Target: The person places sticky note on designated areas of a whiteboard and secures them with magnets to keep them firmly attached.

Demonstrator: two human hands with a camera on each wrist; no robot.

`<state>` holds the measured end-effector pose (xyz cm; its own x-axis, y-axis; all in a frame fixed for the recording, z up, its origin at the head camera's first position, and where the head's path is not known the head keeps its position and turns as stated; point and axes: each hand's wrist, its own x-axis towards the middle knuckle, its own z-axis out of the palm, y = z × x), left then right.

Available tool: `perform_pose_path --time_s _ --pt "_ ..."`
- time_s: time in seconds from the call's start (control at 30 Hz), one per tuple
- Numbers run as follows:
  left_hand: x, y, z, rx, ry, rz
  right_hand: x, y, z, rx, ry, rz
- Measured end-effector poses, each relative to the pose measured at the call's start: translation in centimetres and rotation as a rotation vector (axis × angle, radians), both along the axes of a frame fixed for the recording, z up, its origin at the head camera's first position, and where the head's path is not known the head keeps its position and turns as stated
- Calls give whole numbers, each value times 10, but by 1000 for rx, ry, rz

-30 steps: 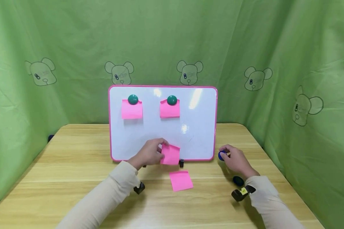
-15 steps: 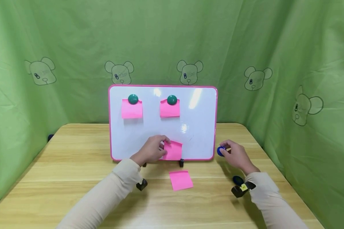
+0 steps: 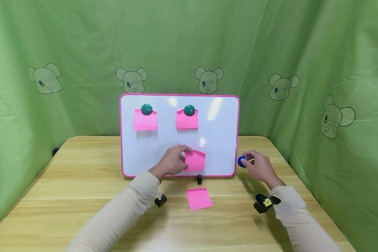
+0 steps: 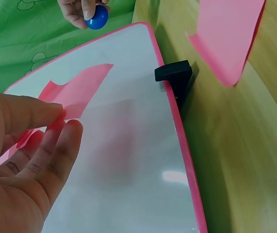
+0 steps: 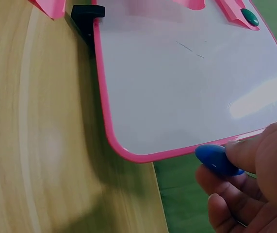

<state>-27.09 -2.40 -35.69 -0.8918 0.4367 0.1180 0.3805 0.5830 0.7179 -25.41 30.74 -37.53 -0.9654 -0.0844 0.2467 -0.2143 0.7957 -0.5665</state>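
Observation:
My left hand (image 3: 171, 161) pinches a pink sticky note (image 3: 196, 161) by its left side, in front of the lower middle of a pink-framed whiteboard (image 3: 220, 133). In the left wrist view, thumb and fingertips meet on the note's edge and its shadow falls on the board. Just off the board's right edge, my right hand (image 3: 261, 169) holds a round blue magnet (image 5: 216, 159) between thumb and fingers. Two more pink notes, a left one (image 3: 145, 122) and a right one (image 3: 187, 121), hang on the upper board, each under a green magnet.
Another pink note (image 3: 199, 199) lies on the wooden table (image 3: 91, 168) before the board. A dark round piece (image 3: 260, 198) lies partly behind the right wrist's camera. The board stands on black feet (image 3: 200, 180). Green curtains (image 3: 170, 42) surround the table.
My left hand has lifted its note and shifted it right, from the board's lower edge to higher on its face. My right hand has risen slightly with the blue magnet.

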Motion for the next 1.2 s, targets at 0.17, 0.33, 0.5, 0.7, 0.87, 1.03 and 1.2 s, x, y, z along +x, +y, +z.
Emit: perform_pose_path --time_s 0.17,0.33,0.5,0.7,0.87,1.03,1.2 --pt "-2 5 3 12 -10 16 -2 -2 7 -2 29 3" --pt "-6 9 7 10 5 10 -4 -4 14 -10 48 2" --pt "-7 13 10 21 11 2 -5 -5 18 -9 57 13" --pt "-9 18 13 36 15 5 -6 -7 21 -8 66 9" --pt "-13 21 15 39 60 15 -9 -8 24 -11 78 8" --pt "-15 27 18 39 92 15 -12 -8 26 -9 94 -2" --pt "-16 35 20 51 93 29 -16 -10 29 -12 116 -12"
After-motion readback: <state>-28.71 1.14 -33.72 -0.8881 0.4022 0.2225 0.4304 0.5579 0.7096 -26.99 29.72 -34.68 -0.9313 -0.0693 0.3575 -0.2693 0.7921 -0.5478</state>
